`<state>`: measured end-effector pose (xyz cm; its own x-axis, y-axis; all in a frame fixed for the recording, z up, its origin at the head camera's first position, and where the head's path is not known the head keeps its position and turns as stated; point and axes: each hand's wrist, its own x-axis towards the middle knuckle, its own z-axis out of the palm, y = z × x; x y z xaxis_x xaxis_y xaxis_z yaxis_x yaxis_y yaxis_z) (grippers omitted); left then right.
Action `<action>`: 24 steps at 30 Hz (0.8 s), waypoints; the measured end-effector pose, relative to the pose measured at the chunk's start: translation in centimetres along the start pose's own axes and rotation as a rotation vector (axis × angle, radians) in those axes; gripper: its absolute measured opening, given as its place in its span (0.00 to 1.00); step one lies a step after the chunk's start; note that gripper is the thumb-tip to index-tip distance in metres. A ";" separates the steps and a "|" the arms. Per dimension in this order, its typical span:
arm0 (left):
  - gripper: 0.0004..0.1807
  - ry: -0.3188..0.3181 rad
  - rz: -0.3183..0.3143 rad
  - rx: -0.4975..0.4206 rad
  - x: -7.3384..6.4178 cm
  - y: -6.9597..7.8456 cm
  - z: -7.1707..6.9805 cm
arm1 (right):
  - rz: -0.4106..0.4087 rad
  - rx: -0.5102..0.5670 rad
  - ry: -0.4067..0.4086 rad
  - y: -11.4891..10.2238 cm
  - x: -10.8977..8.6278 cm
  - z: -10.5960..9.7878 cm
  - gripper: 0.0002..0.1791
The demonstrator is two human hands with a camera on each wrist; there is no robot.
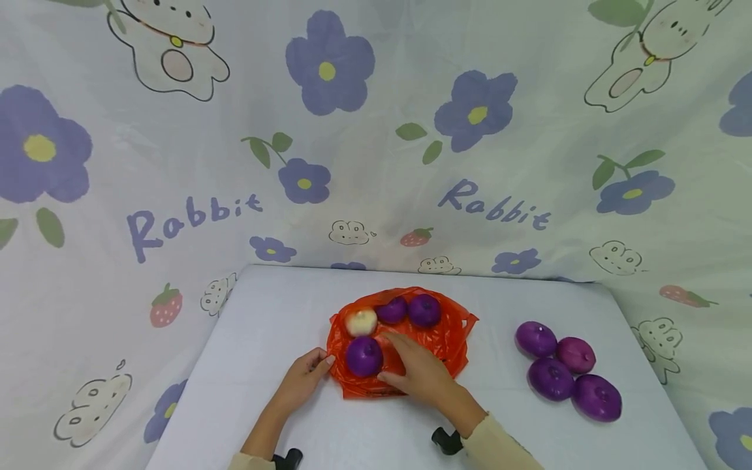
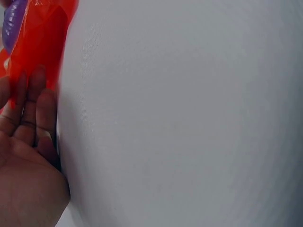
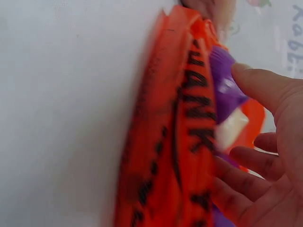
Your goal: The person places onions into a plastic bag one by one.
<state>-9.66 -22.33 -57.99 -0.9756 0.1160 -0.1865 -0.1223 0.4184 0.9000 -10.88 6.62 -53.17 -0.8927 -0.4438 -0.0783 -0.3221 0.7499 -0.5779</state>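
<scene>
A red plastic bag lies spread on the white table. My left hand pinches its left edge between thumb and fingers; in the left wrist view the fingers lie against the film. A round, glossy purple onion-like piece sits at the front left of the bag. Over the bag, my right hand is spread beside this piece, thumb near its front and fingers behind. In the right wrist view the thumb overlaps the purple piece; contact is unclear. Behind lie a pale round piece and two more purple ones.
To the right, several purple onion-like pieces lie grouped on the white table. A cloth printed with flowers and rabbits hangs behind the table. Black straps with mounts sit at the wrists.
</scene>
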 end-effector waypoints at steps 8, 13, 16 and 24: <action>0.09 0.005 0.015 0.015 0.1 -0.1 -0.1 | 0.007 -0.042 0.086 1.3 -3.4 -3.2 0.41; 0.09 0.004 0.007 0.011 0.0 -0.2 0.0 | 0.034 -0.065 0.156 2.3 -5.5 -4.8 0.41; 0.09 0.002 0.006 0.005 0.0 -0.2 0.0 | 0.058 -0.061 0.195 3.0 -6.5 -5.5 0.44; 0.08 0.000 -0.002 0.006 0.0 -0.1 0.1 | 0.039 -0.029 0.350 5.0 -8.7 -6.8 0.49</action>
<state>-9.68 -22.31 -58.14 -0.9754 0.1149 -0.1882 -0.1231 0.4245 0.8970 -6.89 17.55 -49.82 -0.9569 -0.2228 0.1863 -0.2896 0.7788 -0.5564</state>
